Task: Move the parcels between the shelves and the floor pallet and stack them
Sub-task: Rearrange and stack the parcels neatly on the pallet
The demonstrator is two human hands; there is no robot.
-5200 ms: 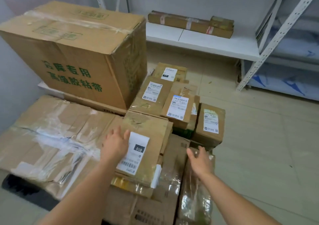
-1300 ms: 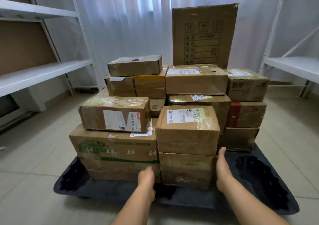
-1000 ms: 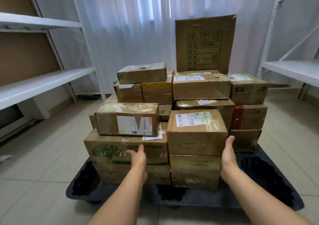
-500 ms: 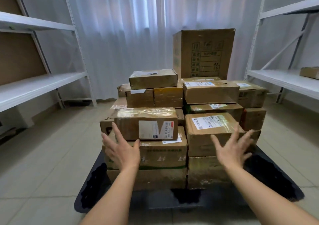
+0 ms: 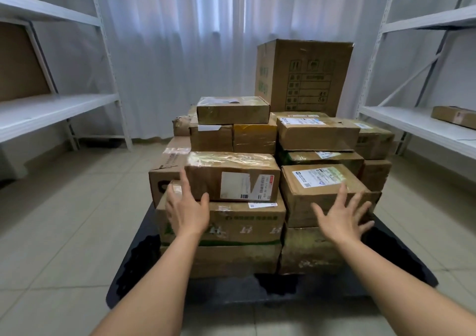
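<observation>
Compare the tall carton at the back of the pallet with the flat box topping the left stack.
The tall carton stands upright, printed with a table and handling symbols; the flat box lies low, wrapped in glossy tape. The tall carton rises well above the flat box. Both are brown cardboard.

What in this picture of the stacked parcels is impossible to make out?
- Head view: label text on the front right parcel is too small to read.
- Parcels behind the front rows are hidden by them.
- The brown box on the right shelf is cut off by the frame edge.
</observation>
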